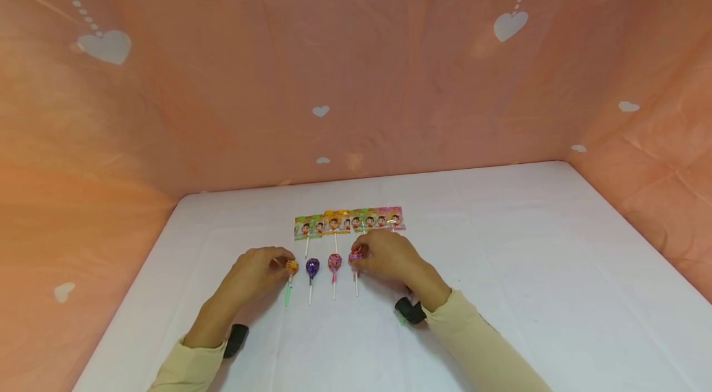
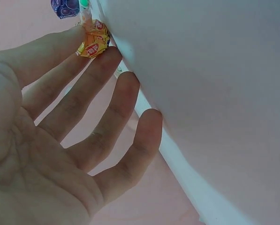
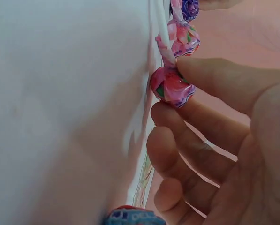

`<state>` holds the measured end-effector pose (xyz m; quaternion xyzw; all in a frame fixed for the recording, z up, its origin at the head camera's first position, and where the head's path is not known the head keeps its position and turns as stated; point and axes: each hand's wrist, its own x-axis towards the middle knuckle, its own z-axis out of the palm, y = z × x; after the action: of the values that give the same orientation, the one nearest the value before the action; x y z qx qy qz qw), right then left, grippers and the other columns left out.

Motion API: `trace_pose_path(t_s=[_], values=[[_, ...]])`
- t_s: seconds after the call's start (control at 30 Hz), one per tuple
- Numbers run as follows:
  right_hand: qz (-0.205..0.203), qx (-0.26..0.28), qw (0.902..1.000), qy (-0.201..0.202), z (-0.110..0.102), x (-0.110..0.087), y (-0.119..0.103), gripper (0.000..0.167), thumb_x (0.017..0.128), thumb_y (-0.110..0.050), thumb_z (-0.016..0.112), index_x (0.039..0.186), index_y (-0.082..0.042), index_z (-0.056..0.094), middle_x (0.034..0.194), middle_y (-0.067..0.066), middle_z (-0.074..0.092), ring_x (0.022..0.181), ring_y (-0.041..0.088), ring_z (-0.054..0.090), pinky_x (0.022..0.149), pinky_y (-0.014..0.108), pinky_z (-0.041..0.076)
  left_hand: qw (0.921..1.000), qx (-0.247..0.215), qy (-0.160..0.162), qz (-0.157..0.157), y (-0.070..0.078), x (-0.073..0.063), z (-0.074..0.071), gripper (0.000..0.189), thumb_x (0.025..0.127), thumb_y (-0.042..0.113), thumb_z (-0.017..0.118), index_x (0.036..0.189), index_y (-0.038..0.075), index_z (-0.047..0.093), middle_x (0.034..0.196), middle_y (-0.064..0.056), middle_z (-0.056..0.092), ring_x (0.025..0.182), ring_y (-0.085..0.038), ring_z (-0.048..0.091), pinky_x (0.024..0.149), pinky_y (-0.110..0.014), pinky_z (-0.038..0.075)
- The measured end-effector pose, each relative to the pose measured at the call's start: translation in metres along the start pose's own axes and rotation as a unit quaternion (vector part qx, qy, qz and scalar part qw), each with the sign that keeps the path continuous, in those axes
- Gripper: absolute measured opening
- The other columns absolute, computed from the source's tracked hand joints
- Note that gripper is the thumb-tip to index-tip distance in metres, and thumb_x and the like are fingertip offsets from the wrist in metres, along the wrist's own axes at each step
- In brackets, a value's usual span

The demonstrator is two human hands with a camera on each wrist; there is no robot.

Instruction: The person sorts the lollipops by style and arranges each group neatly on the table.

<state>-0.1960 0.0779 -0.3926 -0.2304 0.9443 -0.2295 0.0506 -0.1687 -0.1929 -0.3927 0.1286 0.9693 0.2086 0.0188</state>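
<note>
My left hand (image 1: 257, 271) pinches the head of a yellow-orange wrapped lollipop (image 1: 292, 266) between thumb and fingers; its green stick points toward me. In the left wrist view the same yellow lollipop (image 2: 95, 41) sits at the fingertips. My right hand (image 1: 387, 256) holds a pink wrapped lollipop (image 3: 172, 88) by its head, the white stick toward me. Between the hands lie a purple lollipop (image 1: 313, 268) and another pink lollipop (image 1: 334, 262), side by side, sticks toward me.
Behind the row, flat lollipops in green packets (image 1: 308, 228), an orange packet (image 1: 337, 222) and a pink packet (image 1: 395, 217) lie on the white table (image 1: 500, 243). A blue wrapped candy (image 3: 135, 217) shows near the right hand. Pinkish-orange cloth (image 1: 367, 70) surrounds the table.
</note>
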Motion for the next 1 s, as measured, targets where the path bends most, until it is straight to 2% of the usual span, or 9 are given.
trace_pose_path(t_s=[0.33, 0.6, 0.87, 1.0], values=[[-0.003, 0.002, 1.0, -0.002, -0.0004, -0.0013, 0.0014, 0.025, 0.088, -0.031, 0.074, 0.109, -0.016, 0.074, 0.094, -0.005, 0.073, 0.092, 0.015, 0.067, 0.079, 0.04, 0.054, 1.0, -0.001, 0.006, 0.003, 0.0016, -0.0016, -0.0005, 0.019, 0.085, 0.007, 0.073, 0.103, 0.013, 0.075, 0.092, -0.002, 0.073, 0.086, -0.018, 0.066, 0.08, -0.043, 0.054], [0.004, 0.009, 0.9999, -0.008, -0.003, -0.0011, 0.0042, 0.025, 0.087, -0.029, 0.075, 0.11, -0.017, 0.074, 0.098, -0.005, 0.074, 0.095, 0.014, 0.067, 0.082, 0.038, 0.053, 1.0, -0.005, 0.006, 0.006, 0.0017, -0.0012, -0.0009, 0.02, 0.085, 0.008, 0.073, 0.104, 0.011, 0.075, 0.093, -0.003, 0.073, 0.086, -0.019, 0.066, 0.081, -0.043, 0.054], [-0.011, 0.024, 0.9996, -0.013, -0.0035, -0.0002, 0.0045, 0.02, 0.091, -0.028, 0.072, 0.107, -0.017, 0.074, 0.098, -0.004, 0.074, 0.095, 0.014, 0.067, 0.083, 0.037, 0.053, 0.9999, -0.005, 0.007, 0.014, 0.0008, -0.0007, -0.0013, 0.019, 0.085, 0.008, 0.073, 0.104, 0.011, 0.075, 0.093, -0.003, 0.074, 0.086, -0.018, 0.067, 0.082, -0.043, 0.054], [-0.002, 0.02, 0.9996, -0.018, -0.006, -0.0008, 0.0047, 0.021, 0.09, -0.026, 0.073, 0.109, -0.018, 0.073, 0.099, -0.005, 0.074, 0.096, 0.014, 0.066, 0.084, 0.037, 0.053, 0.9999, -0.005, 0.007, 0.013, 0.0007, -0.0008, -0.0013, 0.02, 0.085, 0.008, 0.073, 0.104, 0.011, 0.075, 0.093, -0.003, 0.074, 0.085, -0.018, 0.067, 0.081, -0.043, 0.054]])
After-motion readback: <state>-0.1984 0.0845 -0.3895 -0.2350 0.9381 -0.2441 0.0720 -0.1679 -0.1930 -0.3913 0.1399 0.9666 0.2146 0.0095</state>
